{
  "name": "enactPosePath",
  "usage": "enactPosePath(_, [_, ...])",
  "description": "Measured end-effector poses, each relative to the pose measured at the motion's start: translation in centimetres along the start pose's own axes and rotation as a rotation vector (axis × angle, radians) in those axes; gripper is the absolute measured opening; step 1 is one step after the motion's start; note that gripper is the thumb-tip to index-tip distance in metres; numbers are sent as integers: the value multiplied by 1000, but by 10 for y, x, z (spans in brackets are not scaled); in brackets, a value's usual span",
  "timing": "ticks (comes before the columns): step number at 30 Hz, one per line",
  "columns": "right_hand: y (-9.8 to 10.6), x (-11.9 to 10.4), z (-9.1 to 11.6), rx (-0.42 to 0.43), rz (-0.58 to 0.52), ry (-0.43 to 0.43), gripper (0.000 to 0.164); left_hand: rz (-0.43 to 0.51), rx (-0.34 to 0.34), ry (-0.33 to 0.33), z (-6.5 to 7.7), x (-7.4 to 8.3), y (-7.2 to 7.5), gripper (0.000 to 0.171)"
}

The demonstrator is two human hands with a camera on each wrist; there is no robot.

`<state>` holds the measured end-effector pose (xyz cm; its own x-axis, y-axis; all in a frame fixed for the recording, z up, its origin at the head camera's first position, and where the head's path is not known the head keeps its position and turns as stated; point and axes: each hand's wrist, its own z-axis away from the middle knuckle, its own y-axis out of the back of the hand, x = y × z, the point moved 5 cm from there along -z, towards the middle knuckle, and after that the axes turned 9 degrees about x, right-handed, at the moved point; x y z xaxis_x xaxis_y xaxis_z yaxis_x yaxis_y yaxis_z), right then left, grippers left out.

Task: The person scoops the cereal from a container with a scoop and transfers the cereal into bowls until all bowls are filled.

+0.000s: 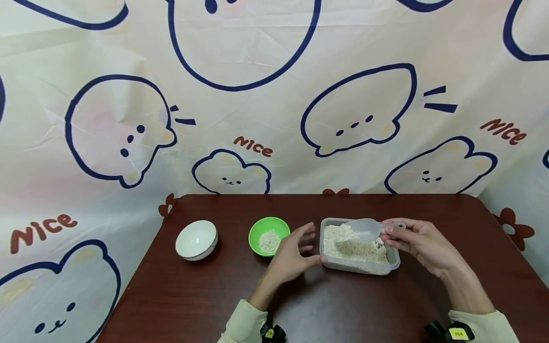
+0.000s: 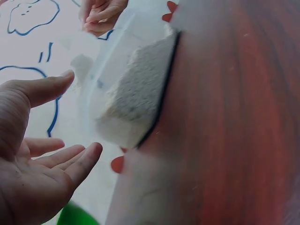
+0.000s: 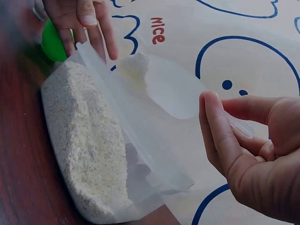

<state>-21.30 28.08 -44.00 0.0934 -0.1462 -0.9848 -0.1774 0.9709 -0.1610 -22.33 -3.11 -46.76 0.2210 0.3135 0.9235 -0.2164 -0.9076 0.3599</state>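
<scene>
My right hand [image 1: 422, 243] pinches the handle of a translucent plastic scoop [image 3: 176, 91] between thumb and fingers. White rice lies in the scoop's far end, which is over the clear plastic container [image 1: 360, 269]. Pale rice [image 3: 91, 145] fills much of that container and slopes up on one side. My left hand [image 1: 291, 255] is beside the container's left end, fingers spread and thumb tip right at the rim. Nothing is between its fingers in the left wrist view. Just behind that hand stands a green bowl [image 1: 256, 237] with a little rice [image 1: 269, 241] at its bottom.
A white bowl [image 1: 196, 240] sits at the left side of the dark brown table [image 1: 206, 300]. Behind the table hangs a pale cloth [image 1: 279, 119] printed with blue-outlined cartoon shapes. The table's back edge lies a little beyond the bowls and the container.
</scene>
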Motion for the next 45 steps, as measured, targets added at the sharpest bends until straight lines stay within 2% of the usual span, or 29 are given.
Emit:
enactPosePath(7, [-8,-1,-6,-4,-26,-1,24,22,63,14,5,1,31,88])
enactPosePath(13, [-21,-1,-16,-8,-18,1,21,48,120,44,13,-4,59,88])
enactPosePath(19, [-40,0,-27,-11,-22,2,19,66,195,54,20,-12,85,87])
enactPosePath(25, [-62,0,-41,-13,-16,-12,19,39,226,38,25,-18,106,85])
enactPosePath(32, [-92,5,-59,-21,-22,-35,24,-29,267,56,33,-23,125,82])
enactPosePath(38, [-117,14,-75,-19,-36,-70,33,-26,278,92,39,-29,136,84])
enactPosePath(45, [-147,21,-90,-16,47,-69,38,-50,294,106,42,-31,145,85])
